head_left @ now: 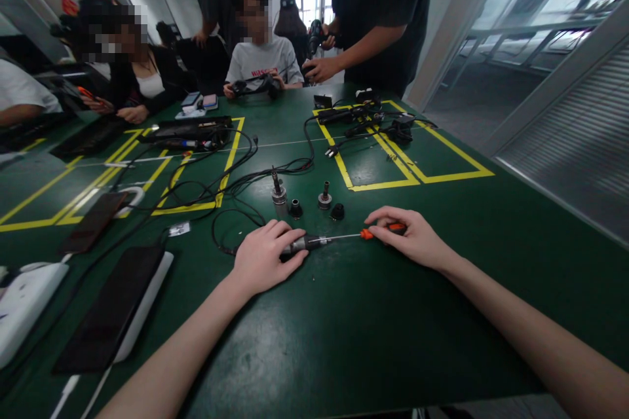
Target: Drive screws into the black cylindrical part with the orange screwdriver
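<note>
My left hand (268,256) is wrapped over a dark corded rotary tool (299,244) lying on the green table, its nose pointing right. In my right hand (411,236) is a screwdriver (366,234) with an orange and black handle. The screwdriver's thin shaft runs left to the tool's nose; whether the tip sits inside it or only touches it I cannot tell. Just beyond stand two metal spindle-like parts, one taller (278,193) and one shorter (325,198). Beside them are two small black caps (295,209) (337,211).
Black cables (246,173) cross the table behind my left hand. At left lie a phone on a white power bank (113,308), another phone (95,219) and a white power strip (29,301). Yellow tape (383,184) marks areas holding black tools (344,115). Several people are across the table.
</note>
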`<state>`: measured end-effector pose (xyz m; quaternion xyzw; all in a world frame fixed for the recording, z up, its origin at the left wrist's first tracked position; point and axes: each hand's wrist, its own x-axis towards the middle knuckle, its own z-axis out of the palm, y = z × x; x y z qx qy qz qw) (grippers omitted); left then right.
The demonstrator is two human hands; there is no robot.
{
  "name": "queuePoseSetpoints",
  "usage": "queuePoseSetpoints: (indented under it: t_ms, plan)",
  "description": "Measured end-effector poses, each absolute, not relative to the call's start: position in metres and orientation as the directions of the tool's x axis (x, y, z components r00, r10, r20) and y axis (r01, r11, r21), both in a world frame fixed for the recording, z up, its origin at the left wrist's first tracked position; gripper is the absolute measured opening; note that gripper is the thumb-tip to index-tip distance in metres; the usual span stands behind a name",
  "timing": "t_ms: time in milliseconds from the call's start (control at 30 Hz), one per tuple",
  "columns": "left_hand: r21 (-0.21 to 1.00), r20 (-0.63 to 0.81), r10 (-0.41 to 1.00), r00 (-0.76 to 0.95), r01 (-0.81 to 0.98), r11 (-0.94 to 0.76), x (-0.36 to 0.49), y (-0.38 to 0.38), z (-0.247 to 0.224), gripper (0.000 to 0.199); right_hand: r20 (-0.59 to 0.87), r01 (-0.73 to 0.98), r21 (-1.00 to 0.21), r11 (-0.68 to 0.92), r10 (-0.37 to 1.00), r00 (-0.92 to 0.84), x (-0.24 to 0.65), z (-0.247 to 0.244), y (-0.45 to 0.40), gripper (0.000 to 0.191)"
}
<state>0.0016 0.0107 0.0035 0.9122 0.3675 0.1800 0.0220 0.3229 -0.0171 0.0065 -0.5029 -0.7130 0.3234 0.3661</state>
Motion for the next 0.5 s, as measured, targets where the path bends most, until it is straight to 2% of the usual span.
queuePoseSetpoints:
  t_ms: [267, 500]
  plan:
    - [0.181, 0.305, 0.687, 0.659, 0.669, -0.721, 0.0029, 0.0103, 0.0039, 0.03, 0.225, 0.486, -0.802, 0.346, 0.93, -0.291, 0.3245, 0.0079, -0.0146, 0.029]
    - [0.185, 0.293, 0.693, 0.658, 0.673, -0.716, 0.0032, 0.0101, 0.0045, 0.031, 0.162, 0.551, -0.765, 0.334, 0.927, -0.337, 0.3243, 0.008, -0.0142, 0.041]
